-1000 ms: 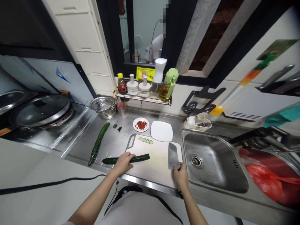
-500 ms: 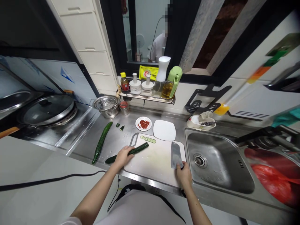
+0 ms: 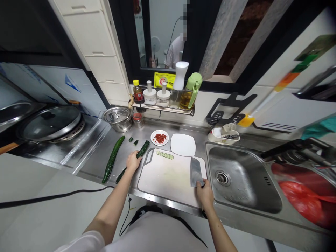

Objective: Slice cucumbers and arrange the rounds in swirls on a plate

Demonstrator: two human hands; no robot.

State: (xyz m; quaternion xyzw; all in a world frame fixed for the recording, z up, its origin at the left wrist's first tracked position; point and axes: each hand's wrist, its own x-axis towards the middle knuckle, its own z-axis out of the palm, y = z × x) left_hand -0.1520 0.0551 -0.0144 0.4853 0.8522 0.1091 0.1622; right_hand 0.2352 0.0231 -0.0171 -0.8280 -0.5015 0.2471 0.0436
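Observation:
My left hand [image 3: 132, 162] is closed round the middle of a cut cucumber [image 3: 143, 149], which lies slanted on the steel counter just left of the white cutting board [image 3: 168, 175]. A whole cucumber [image 3: 112, 159] lies further left, roughly parallel to it. My right hand [image 3: 205, 194] grips the handle of a cleaver [image 3: 196, 171], whose blade rests flat on the board's right side. A row of cucumber slices [image 3: 164, 154] sits at the board's far edge. Two small cucumber ends [image 3: 133, 141] lie on the counter behind my left hand.
A small dish of red chopped chilli [image 3: 159, 138] and an empty white plate [image 3: 183, 144] stand behind the board. A lidded steel pot [image 3: 118, 118] and a condiment rack [image 3: 163, 101] are at the back. The sink [image 3: 241, 178] lies right; a covered wok [image 3: 48, 122] left.
My left hand has swung the cut cucumber off the cutting board and onto the counter to its left, beside the whole cucumber. The right hand and cleaver stayed put.

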